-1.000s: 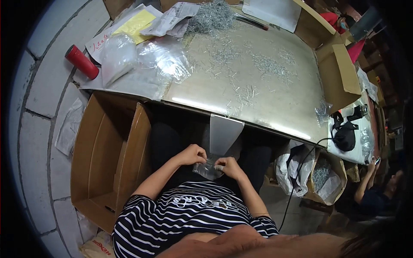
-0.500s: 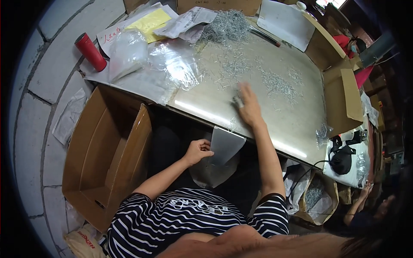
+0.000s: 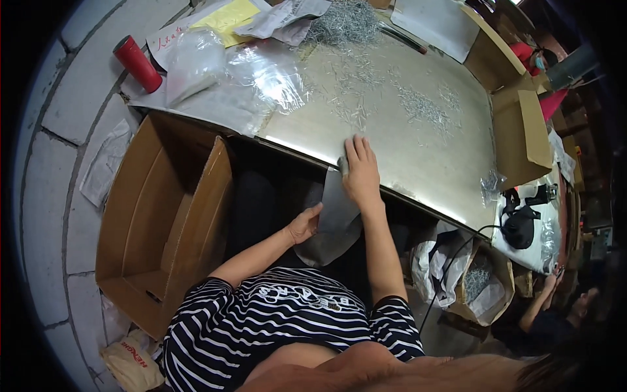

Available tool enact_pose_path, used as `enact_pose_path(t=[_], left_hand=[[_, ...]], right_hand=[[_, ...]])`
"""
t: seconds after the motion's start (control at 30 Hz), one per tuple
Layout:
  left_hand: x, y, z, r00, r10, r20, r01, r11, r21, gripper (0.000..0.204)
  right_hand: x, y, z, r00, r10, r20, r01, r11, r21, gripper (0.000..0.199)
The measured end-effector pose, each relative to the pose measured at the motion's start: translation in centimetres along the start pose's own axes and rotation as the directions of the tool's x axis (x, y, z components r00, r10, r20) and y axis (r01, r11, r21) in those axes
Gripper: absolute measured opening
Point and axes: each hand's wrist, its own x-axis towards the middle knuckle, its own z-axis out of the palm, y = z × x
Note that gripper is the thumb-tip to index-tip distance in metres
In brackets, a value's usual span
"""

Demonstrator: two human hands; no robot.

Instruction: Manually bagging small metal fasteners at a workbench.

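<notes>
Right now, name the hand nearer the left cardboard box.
Left. The left hand is right of the cardboard box; the right hand is farther right, at the table.

L grip (image 3: 305,224) pt. hidden.

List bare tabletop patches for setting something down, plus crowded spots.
Best: tabletop between right hand, scattered metal pieces, cardboard and front edge. Smaller: between clear plastic and right hand. Crowded: far edge, metal pile; left side, plastic and papers.
</notes>
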Motion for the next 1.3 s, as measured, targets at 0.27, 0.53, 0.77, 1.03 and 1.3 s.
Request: enact_pose_path(t=[0.27, 0.53, 0.77, 1.03, 1.3], left_hand=[[2.0, -0.4, -5.6, 0.978, -0.206, -0.007, 0.206, 0.978, -0.009, 0.082], [3.0, -1.9, -9.8, 0.893, -0.288, 0.346, 0.375, 0.901, -0.218, 0.083], [0.9, -1.3, -5.7, 0.779, -0.152, 0.609, 0.381, 0.885, -0.266, 0.081], [-2.2, -0.3, -1.8, 0.976, -0.132, 0.171, 0.057, 0.921, 0.386, 0.050], [-1.6, -1.1, -1.9, 0.991, -0.069, 0.118, -0.003, 0.853, 0.521, 0.051]], right_hand=[[0.7, 2.8, -2.9, 1.000, -0.002, 0.014, -0.001, 0.981, 0.195, 0.034], [-5.5, -1.6, -3.9, 0.998, 0.011, 0.055, -0.008, 0.998, -0.067, 0.054], [-10.9, -3.3, -8.3, 0.999, 0.040, 0.035, -0.046, 0.977, 0.207, 0.052], [-13.9, -3.3, -7.0, 0.976, 0.203, 0.076, -0.210, 0.803, 0.558, 0.036], [-12.8, -4.3, -5.3, 0.995, 0.080, 0.058, -0.099, 0.828, 0.552, 0.045]])
